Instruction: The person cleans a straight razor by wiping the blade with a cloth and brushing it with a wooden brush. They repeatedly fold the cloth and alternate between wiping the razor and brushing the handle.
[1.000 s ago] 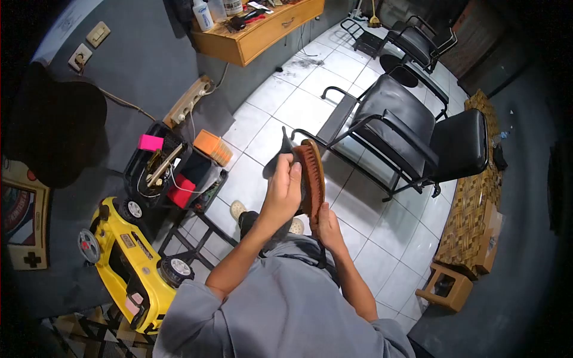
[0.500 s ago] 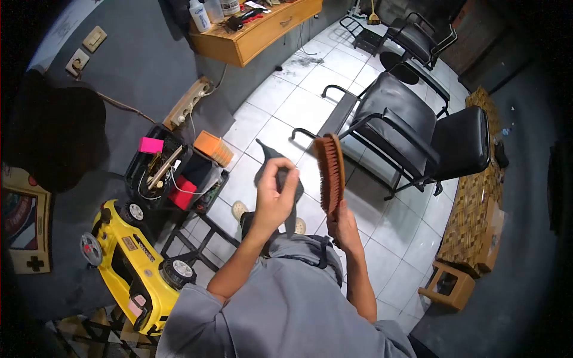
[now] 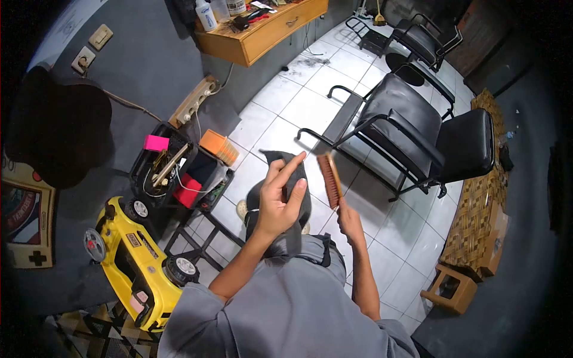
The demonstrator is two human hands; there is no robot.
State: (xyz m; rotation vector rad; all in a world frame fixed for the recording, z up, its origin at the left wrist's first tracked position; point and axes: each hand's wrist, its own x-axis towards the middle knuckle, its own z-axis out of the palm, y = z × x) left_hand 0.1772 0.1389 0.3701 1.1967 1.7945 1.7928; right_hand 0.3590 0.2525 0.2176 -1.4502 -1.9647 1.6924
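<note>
My right hand (image 3: 352, 225) is closed round the handle of a wooden brush (image 3: 331, 181). The brush stands upright, its reddish-brown bristles facing left. To the left of it is my left hand (image 3: 282, 203), with the index finger stretched out, the thumb apart and nothing visible between them. Behind and below that hand a dark grey cloth (image 3: 303, 209) hangs in front of my waist, partly covered by the hand. A small gap separates the brush from my left fingers.
A black salon chair (image 3: 400, 113) stands ahead on the right. On the left are a black tray (image 3: 161, 167) of tools, an orange container (image 3: 219, 147) and a yellow toy car (image 3: 140, 268). A wooden drawer shelf (image 3: 262, 39) juts from the wall; a brown stool (image 3: 450, 289) is at the right.
My left hand has opened from a curl, its index finger now extended. The brush has turned and tilted away, appearing smaller. The dark cloth bulges wider, and the view has shifted slightly.
</note>
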